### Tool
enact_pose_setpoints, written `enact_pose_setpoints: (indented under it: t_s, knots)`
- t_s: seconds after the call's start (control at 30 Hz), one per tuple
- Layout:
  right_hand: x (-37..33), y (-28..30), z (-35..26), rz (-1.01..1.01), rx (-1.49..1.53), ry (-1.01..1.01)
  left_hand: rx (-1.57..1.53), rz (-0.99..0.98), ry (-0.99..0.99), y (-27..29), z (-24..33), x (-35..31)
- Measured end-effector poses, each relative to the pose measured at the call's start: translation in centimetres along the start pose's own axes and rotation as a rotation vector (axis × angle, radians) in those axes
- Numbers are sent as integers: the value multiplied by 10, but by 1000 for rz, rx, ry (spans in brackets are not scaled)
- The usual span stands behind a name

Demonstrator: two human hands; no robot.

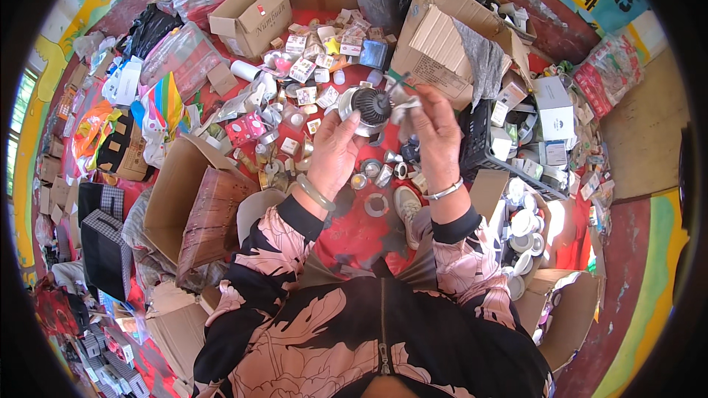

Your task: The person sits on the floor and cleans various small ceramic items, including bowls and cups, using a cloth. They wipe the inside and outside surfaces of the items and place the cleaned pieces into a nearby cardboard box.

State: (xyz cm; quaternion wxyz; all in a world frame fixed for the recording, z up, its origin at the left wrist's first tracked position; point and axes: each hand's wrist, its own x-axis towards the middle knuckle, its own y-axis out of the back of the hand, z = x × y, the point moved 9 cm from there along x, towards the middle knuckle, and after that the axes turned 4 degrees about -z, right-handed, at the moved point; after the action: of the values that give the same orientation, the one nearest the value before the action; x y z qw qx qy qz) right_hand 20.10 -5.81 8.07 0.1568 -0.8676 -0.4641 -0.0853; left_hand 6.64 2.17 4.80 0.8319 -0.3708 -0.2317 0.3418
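My left hand (335, 149) grips a round downlight (371, 106) by its edge, thumb on the near side. This light has a pale rim and a black ribbed heat sink that faces up. Close by on the right, my right hand (436, 122) is closed on a crumpled white cloth (405, 109), which reaches toward the light's rim. A thin dark, greenish strip (398, 82) slants up beside the cloth; whether it is a wire or a tool I cannot tell. Below both hands, several small round lamps (371, 168) and a flat ring (376, 205) lie on the red floor covering.
Small boxes (302, 70) are heaped ahead. At the right stand a black crate (481, 149) of packages and a carton of white round parts (524, 223). An open carton (193, 195) is at the left. My shoe (407, 214) is near the lamps.
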Motion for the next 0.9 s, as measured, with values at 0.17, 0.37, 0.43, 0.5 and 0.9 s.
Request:
enact_pose_setpoints:
  t_s: [0.17,0.37,0.43,0.5,0.9]
  knots:
    - [-8,-24,0,-186,-315,-19,66,-92,75,-7,-8,-3]
    - [-12,-15,5,-298,246,-343,96,-205,204,-5,-13,-6]
    - [-16,-6,20,-168,348,-349,184,-180,172,-9,-11,-5]
    - [-17,-7,22,-22,484,-314,335,-163,138,1,-16,-4]
    - [-23,-34,-2,-682,106,-284,378,-420,511,8,-32,-17]
